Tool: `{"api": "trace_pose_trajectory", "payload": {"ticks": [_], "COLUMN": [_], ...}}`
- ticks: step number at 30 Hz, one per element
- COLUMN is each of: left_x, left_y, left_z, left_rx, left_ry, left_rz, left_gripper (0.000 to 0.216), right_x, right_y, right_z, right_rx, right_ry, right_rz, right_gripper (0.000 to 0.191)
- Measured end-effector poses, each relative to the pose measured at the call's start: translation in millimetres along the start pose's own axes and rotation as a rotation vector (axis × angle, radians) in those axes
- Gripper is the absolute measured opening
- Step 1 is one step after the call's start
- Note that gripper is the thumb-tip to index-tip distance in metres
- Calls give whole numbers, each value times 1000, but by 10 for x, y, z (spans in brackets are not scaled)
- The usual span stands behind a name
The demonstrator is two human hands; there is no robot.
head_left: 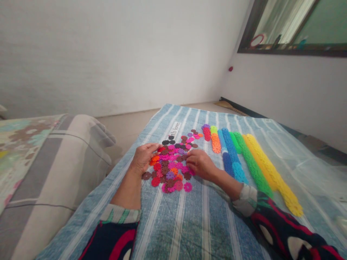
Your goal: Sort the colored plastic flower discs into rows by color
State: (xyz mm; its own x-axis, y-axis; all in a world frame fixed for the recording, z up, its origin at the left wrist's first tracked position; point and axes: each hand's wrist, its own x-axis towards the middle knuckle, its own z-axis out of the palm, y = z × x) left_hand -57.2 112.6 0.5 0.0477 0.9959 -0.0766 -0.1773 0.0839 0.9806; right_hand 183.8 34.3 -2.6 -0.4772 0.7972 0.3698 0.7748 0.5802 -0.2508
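Observation:
A loose pile of flat flower-shaped plastic discs [171,164] in pink, red, brown, orange and purple lies on a blue striped cloth [189,220]. My left hand [143,157] rests at the pile's left edge, fingertips pressed together on a red disc. At the pile's right edge my right hand [200,163] is curled, its fingertips pinching among the discs; what they hold is hidden. To the right lie sorted rows of discs [244,159]: purple, red, orange, blue, green and yellow.
A grey and beige cushion [54,169] lies at the left beside the cloth. A clear plastic sheet [303,159] covers the cloth's right part. White walls stand behind, and a dark-framed window [292,29] is at the upper right.

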Motion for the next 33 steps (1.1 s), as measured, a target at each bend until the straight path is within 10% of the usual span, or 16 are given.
{"api": "trace_pose_trajectory", "payload": {"ticks": [8, 33], "left_x": [-6, -40], "left_y": [-2, 43], "left_z": [8, 34], "left_rx": [-1, 19], "left_ry": [6, 9], "left_rz": [6, 19], "left_gripper": [32, 32], "right_x": [-88, -60], "right_y": [-418, -512], "right_z": [124, 92], "right_rx": [38, 118], "right_ry": [-56, -166], "right_rz": [-102, -8], "right_gripper": [5, 20]}}
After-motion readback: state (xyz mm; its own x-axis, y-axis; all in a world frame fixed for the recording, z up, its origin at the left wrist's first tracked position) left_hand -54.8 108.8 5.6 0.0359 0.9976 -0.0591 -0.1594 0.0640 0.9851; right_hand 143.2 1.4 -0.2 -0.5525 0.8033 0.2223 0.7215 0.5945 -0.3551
